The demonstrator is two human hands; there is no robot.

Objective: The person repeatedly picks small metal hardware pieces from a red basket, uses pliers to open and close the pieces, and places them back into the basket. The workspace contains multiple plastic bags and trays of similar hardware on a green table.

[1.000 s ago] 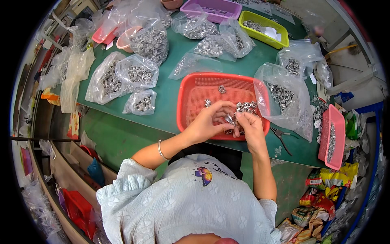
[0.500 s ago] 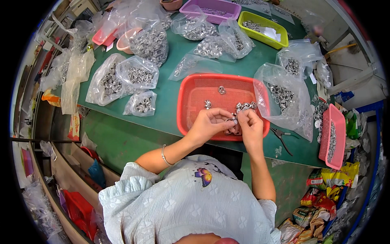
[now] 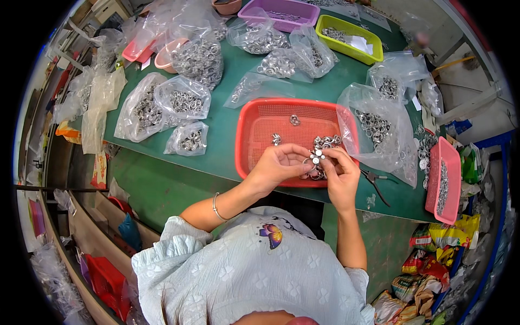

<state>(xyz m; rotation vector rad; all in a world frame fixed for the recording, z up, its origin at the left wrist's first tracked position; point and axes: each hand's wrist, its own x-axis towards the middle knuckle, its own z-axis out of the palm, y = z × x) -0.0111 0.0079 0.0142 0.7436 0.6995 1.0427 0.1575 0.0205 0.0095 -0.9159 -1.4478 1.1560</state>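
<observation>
Over the front of a red plastic basket (image 3: 241, 130), my left hand (image 3: 275, 169) pinches a small cluster of shiny silver metal rings (image 3: 316, 157), some showing round flat faces. My right hand (image 3: 343, 177) closes thumb and fingers on the right side of the same cluster. Fingers partly cover the rings, so how they link is hard to make out. Just beyond my hands, a pile of loose rings (image 3: 326, 142) lies in the basket. Two smaller clumps of rings (image 3: 294, 119) rest farther left and back on its mesh bottom.
A bag of rings (image 3: 374, 127) overlaps the basket's right rim. Black-handled pliers (image 3: 376, 187) lie right of it. Several more bags of rings (image 3: 187, 103) stand left and behind. Purple (image 3: 311, 15) and yellow-green baskets (image 3: 325, 21) are at the back, a pink basket (image 3: 455, 162) at right.
My right hand has shifted slightly right and turned, its fingers spreading off the cluster's top. More of the silver rings' round faces now show between my hands. My left hand stays nearly still.
</observation>
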